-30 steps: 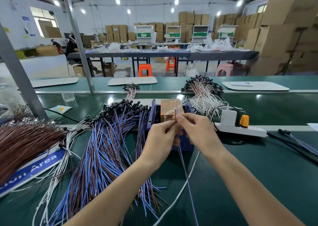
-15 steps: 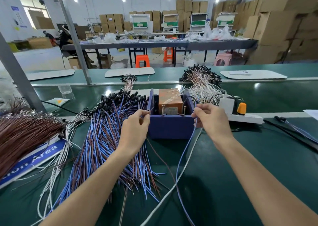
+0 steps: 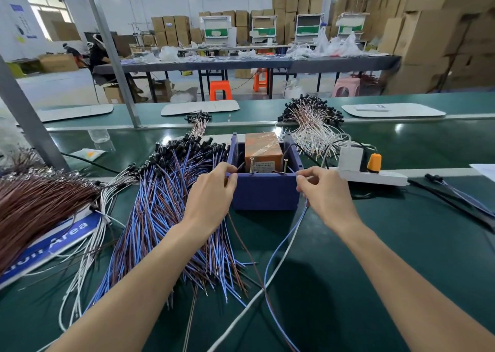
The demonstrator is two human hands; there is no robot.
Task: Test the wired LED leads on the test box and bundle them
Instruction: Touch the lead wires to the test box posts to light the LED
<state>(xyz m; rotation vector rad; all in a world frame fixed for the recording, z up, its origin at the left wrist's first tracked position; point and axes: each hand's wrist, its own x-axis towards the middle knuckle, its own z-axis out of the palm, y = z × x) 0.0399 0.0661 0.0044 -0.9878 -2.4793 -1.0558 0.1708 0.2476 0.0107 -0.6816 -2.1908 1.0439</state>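
The blue test box (image 3: 265, 195) stands on the green bench (image 3: 401, 244) between the two hands. The left hand (image 3: 211, 193) pinches the tip of a brown wire (image 3: 240, 233) between thumb and forefinger at the box's front left corner, while the right hand (image 3: 325, 193) pinches the tip of a blue wire (image 3: 284, 241) at the front right corner. Both wires trail down the bench toward the person, and a heap of blue and brown leads (image 3: 160, 217) lies just left of the box

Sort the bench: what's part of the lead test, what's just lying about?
Job: blue test box, left hand pinching the brown lead, right hand pinching the blue lead, blue-and-brown lead pile.
Lying about: phone, orange stool, blue Area sign.
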